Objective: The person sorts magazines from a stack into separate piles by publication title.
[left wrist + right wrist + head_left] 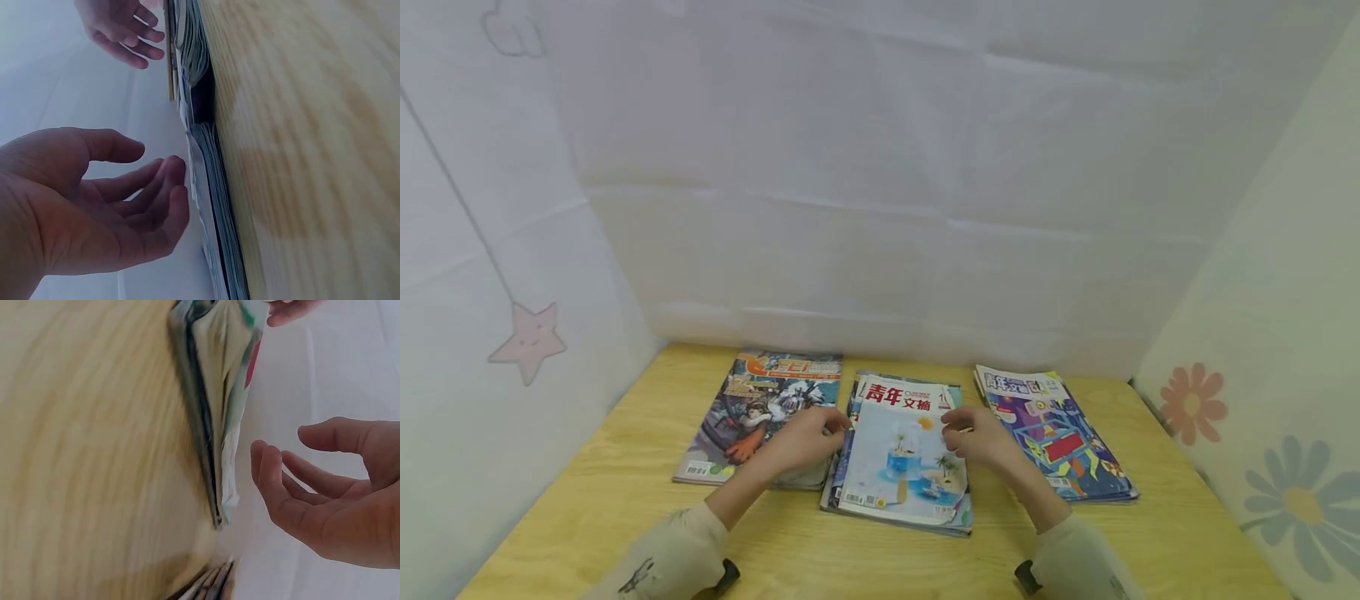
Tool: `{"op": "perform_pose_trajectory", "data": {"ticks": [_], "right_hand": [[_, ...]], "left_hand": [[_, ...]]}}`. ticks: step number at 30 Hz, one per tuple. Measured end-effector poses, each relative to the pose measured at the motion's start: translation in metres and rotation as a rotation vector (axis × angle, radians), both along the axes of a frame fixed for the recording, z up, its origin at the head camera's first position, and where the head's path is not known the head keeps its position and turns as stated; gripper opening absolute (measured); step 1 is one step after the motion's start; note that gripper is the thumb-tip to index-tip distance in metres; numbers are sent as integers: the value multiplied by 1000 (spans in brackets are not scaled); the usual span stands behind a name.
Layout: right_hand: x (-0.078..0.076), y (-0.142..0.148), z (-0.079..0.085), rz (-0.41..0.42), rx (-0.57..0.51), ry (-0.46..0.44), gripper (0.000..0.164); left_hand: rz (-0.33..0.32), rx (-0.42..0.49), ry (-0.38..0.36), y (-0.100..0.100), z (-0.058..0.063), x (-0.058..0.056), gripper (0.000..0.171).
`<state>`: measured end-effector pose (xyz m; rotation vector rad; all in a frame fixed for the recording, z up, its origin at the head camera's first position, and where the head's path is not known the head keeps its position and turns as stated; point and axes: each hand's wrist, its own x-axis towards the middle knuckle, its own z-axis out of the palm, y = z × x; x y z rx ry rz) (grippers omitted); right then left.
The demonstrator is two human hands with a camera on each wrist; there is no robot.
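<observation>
Between the two hands lies a stack of magazines (895,467), its top one pale blue with red title characters. My left hand (812,433) hovers at the stack's left side, fingers loosely bent; in the left wrist view that hand (119,200) has a gap between thumb and fingers and holds nothing. On the other side, my right hand (977,435) is near the top right of the same stack. The right wrist view shows this hand (337,494) with thumb and fingers apart, nothing between them, off the magazine edges (219,425).
A second magazine pile (730,433) with a dark illustrated cover lies left, partly behind the left forearm. To the right is a third pile (1052,442) with a purple and blue cover. The wooden table (820,567) meets a white cloth wall (880,250) at the back.
</observation>
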<state>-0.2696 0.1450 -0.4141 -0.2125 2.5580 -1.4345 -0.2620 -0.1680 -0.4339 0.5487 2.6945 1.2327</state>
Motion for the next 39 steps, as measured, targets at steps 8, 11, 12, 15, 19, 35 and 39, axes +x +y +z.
{"op": "perform_pose_trajectory", "data": {"ticks": [8,11,12,15,19,35,39], "right_hand": [[1,22,-16,-69,149,-18,35],[-1,25,-18,-64,202,-40,38],[-2,25,-17,-67,206,-61,40],[-2,25,-17,-50,170,-116,45],[-1,25,-18,-37,104,-163,47],[2,27,-20,-49,73,-166,43],[2,26,-18,-80,70,-177,40]], "left_hand": [[-38,-66,-42,20,2,2,24],[-24,-78,-33,22,4,2,26],[-23,-78,-33,23,4,2,34],[-18,-67,-36,23,3,1,46],[15,-29,-82,22,-1,-1,46],[180,222,-239,22,-12,-7,30],[156,373,-324,27,-11,-5,38]]}}
